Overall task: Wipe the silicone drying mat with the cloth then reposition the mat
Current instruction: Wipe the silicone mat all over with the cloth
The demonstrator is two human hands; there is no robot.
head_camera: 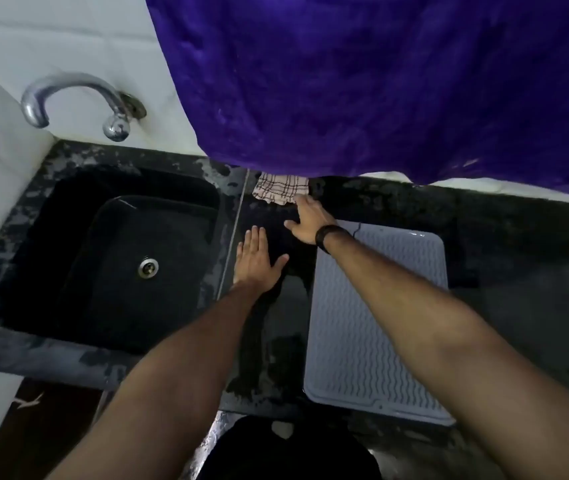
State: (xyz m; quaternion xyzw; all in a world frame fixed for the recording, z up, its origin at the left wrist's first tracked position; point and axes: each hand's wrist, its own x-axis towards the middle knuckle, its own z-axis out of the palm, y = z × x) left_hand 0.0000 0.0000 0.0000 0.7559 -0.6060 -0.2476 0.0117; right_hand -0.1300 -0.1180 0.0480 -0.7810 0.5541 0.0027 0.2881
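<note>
Mat [378,317] lies flat on the dark counter [518,306], right of the sink [120,258]. Cloth [280,190], checked, sits beyond the mat's far-left corner. Right hand [309,220] stretched forward, fingers open, fingertips touching the cloth edge. Left hand [255,261] flat on counter, fingers spread, holding nothing.

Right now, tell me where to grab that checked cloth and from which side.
Pinch the checked cloth at its near ruffled edge, coming from the front, where the right hand already reaches. Its far part is tucked under the hanging purple fabric, so only that near edge is free.
</note>
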